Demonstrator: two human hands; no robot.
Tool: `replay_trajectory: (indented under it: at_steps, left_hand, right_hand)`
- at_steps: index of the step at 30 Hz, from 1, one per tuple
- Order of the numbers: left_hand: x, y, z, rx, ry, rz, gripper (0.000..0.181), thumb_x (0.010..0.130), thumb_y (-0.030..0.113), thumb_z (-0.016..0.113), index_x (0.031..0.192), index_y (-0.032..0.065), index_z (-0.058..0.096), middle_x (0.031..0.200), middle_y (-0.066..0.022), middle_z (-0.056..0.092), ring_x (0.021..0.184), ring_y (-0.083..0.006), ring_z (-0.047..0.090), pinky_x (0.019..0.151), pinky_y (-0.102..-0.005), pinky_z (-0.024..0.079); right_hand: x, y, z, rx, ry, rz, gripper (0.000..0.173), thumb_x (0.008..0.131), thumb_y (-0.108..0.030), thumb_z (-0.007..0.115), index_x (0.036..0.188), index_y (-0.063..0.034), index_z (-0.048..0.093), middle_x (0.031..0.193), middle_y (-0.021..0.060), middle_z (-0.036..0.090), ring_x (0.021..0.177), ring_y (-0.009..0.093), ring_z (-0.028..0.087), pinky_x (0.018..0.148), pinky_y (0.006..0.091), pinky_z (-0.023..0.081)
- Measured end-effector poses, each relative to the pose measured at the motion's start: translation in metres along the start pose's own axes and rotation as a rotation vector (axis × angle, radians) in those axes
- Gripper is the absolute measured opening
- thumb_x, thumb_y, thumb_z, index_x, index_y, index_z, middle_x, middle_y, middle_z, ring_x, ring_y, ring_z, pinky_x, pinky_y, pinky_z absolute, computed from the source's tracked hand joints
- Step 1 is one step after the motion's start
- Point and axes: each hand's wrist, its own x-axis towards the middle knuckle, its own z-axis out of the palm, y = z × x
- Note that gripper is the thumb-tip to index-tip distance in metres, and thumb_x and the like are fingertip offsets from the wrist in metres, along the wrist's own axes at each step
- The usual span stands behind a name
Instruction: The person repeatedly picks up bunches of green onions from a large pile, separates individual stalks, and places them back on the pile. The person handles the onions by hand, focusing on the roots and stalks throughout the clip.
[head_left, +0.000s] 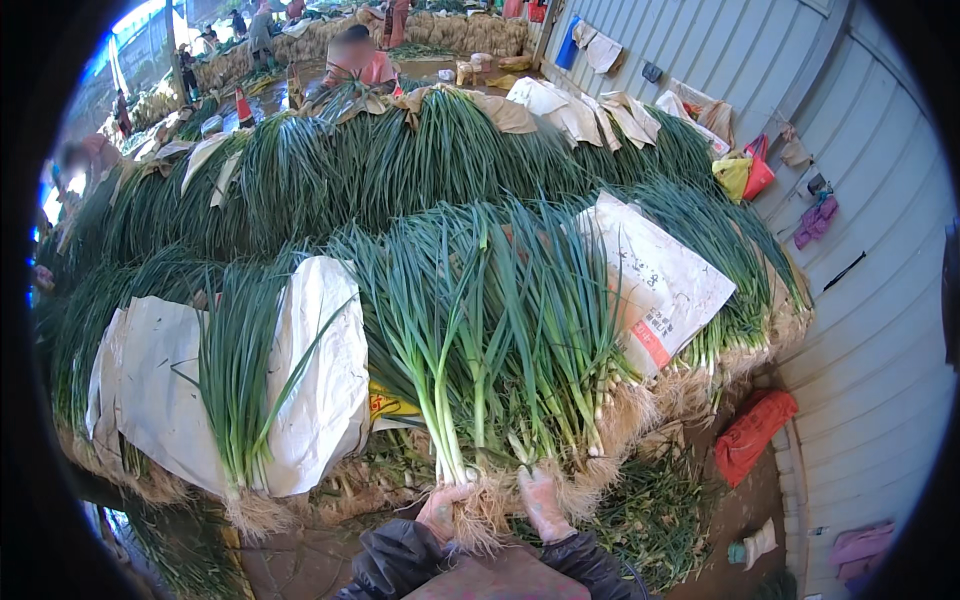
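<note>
Long green onions with white stems (444, 420) stand out in front of me, their pale roots hanging towards my body. My left hand (444, 511), dirty or thinly gloved, is closed around the lower stems of several of them, just above the roots. To its right, my right hand (544, 504) touches the base of another green onion (525, 448); its fingertips are partly hidden among the stems. A separate bundle of green onions (244, 420) lies to the left on a white sheet (161, 375). More green onions (570, 360) are heaped just beyond my right hand.
A printed white sack (660, 277) lies on the heap at right. Behind runs another long row of green onions (450, 150), with a co-worker (360, 64) beyond. Leaf trimmings (652, 510) and a red sack (754, 435) lie on the ground by the corrugated wall (862, 330).
</note>
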Motion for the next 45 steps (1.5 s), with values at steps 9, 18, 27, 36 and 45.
replay_trajectory:
  at_steps: [9, 18, 27, 36, 45]
  left_hand:
    - [-0.009, -0.001, -0.020, -0.062, -0.103, 0.046, 0.035, 0.090, 0.022, 0.060, 0.113, -0.0043, 0.060, 0.085, -0.0106, 0.066, 0.069, -0.0217, 0.064, 0.062, -0.0348, 0.054]
    - [-0.039, 0.011, -0.032, 0.031, -0.046, -0.051, 0.023, 0.093, 0.009, 0.059, 0.113, -0.0022, 0.061, 0.095, -0.0104, 0.066, 0.083, -0.0196, 0.067, 0.076, -0.0325, 0.056]
    - [-0.010, -0.014, -0.025, 0.206, -0.002, 0.202, 0.024, 0.084, 0.003, 0.066, 0.107, -0.0001, 0.060, 0.094, -0.0072, 0.065, 0.083, -0.0162, 0.064, 0.074, -0.0294, 0.054]
    - [-0.001, -0.006, -0.030, -0.026, 0.096, 0.170, 0.027, 0.085, 0.003, 0.060, 0.112, -0.0009, 0.059, 0.091, -0.0116, 0.066, 0.073, -0.0217, 0.066, 0.067, -0.0325, 0.058]
    - [0.008, -0.012, -0.047, 0.284, 0.159, 0.379, 0.029, 0.078, -0.001, 0.071, 0.106, 0.0001, 0.064, 0.086, -0.0052, 0.066, 0.075, -0.0149, 0.065, 0.069, -0.0293, 0.055]
  right_hand:
    - [0.065, -0.071, -0.071, 0.848, -0.286, 0.387, 0.030, 0.100, -0.029, 0.052, 0.113, -0.0057, 0.065, 0.093, 0.0088, 0.062, 0.083, 0.021, 0.060, 0.075, 0.0369, 0.050]
    - [0.111, -0.104, -0.027, 1.031, -0.353, 0.511, 0.033, 0.094, -0.035, 0.062, 0.094, -0.0042, 0.072, 0.071, -0.0010, 0.059, 0.059, 0.010, 0.053, 0.053, 0.0252, 0.042]
    - [0.059, -0.083, 0.004, 0.931, -0.092, 0.754, 0.031, 0.097, -0.036, 0.058, 0.096, -0.0065, 0.066, 0.068, -0.0046, 0.053, 0.052, 0.009, 0.042, 0.047, 0.0254, 0.033]
    - [0.013, -0.096, -0.046, 1.012, -0.215, 0.649, 0.042, 0.095, -0.037, 0.062, 0.113, 0.0002, 0.064, 0.089, 0.0039, 0.068, 0.064, 0.005, 0.053, 0.058, 0.0156, 0.041]
    - [0.050, -0.120, -0.016, 0.643, -0.487, 0.405, 0.051, 0.085, -0.035, 0.076, 0.110, 0.0073, 0.064, 0.098, 0.0119, 0.070, 0.091, 0.020, 0.064, 0.081, 0.0294, 0.050]
